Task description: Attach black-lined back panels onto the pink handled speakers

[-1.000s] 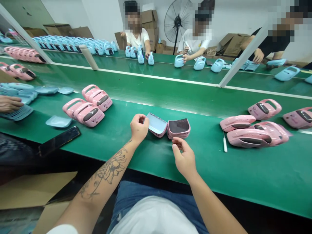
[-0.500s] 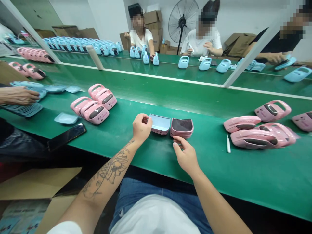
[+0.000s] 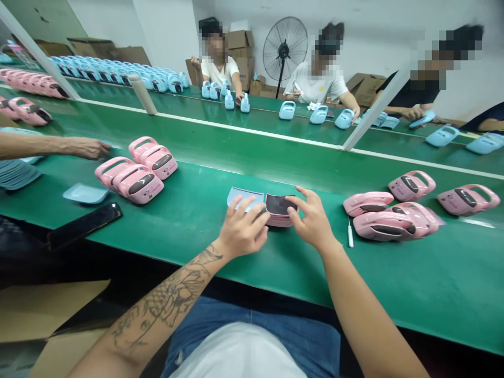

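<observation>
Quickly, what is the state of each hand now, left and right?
Left hand: curled over the light-blue shell stack; grip unclear.
Right hand: open, fingers spread beside the pink shell stack.

Left hand point(image 3: 244, 230) curled, right hand point(image 3: 312, 219) spread, close together

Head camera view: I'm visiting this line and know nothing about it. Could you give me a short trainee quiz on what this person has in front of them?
1. True or false: the tattooed forearm is the person's right.
2. What colour is the rim of the stack at the right hand? A pink, B blue, C white.
3. Fill in the blank: the black slab at the near edge of the belt is a ____.

Key: 1 false; 2 A; 3 phone.
</observation>
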{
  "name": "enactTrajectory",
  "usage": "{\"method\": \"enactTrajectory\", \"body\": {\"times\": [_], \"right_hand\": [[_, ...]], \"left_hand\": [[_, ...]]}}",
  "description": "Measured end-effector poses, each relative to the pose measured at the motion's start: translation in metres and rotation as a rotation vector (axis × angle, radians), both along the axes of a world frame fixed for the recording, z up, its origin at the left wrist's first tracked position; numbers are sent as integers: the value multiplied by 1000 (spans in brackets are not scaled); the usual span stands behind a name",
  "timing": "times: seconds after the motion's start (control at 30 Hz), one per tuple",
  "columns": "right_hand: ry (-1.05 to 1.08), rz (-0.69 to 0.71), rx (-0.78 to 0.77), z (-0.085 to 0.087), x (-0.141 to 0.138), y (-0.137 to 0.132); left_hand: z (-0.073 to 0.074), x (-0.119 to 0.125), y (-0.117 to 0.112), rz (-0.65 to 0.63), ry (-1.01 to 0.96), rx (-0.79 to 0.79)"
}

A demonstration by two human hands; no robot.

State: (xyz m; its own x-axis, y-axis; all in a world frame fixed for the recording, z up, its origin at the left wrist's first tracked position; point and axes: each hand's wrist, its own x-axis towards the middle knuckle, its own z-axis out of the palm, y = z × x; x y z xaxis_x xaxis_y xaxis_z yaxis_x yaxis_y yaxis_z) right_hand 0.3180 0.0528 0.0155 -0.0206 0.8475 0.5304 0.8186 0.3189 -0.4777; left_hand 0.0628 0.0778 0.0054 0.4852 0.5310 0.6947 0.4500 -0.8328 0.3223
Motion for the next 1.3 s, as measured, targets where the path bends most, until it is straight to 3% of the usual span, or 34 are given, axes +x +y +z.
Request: {"method": "enactTrajectory", "body": {"times": [0.1,0.23,0.37,0.93,1.17,1.3], "right_hand": [[-139,54,-38,-2,0,5],[-232,26,-52,-7,2,3],[-263,-18,-37,-7,7,-1],[-252,-16,-29,-11,7,-5],[-69,-28,-9,-11,9,-4],[144,-71,16,-14,10,-6]], "left_hand": [[9,26,-8,-110,239,10],[15,49,-3,-20,447,111],[13,52,4,70,570,198],[16,48,16,79,582,271],[14,45,19,55,567,259],[10,39,13,32,429,319]]}}
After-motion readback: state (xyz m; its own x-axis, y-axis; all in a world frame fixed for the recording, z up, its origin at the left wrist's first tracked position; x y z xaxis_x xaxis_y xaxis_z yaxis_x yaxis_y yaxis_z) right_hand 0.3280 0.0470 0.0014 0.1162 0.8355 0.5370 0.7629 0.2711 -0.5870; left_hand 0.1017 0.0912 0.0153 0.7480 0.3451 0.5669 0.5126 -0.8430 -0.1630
